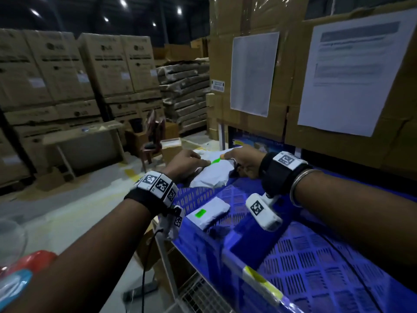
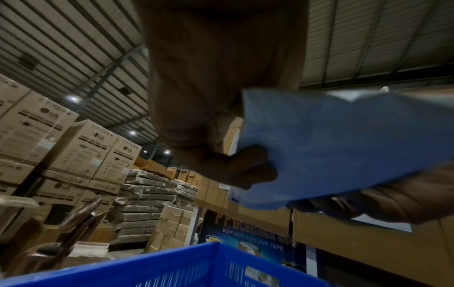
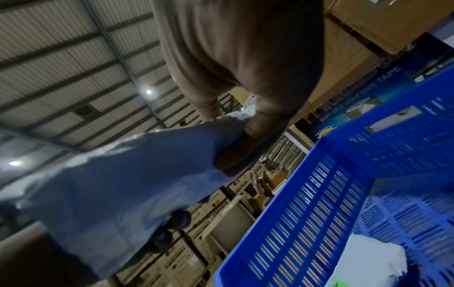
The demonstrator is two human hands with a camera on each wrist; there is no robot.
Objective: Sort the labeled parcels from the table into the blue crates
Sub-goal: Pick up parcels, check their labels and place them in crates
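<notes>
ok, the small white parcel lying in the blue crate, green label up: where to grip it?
Probably from above, across its short width. The small white parcel lies flat on the blue crate floor, long sides free. Both hands are busy holding the larger white parcel.

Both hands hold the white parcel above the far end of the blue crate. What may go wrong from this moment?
1. The held parcel hangs near the blue crate far rim; released by left hand and right hand, it might fall outside.
2. It may land on the small parcel and cover its green label.
</notes>
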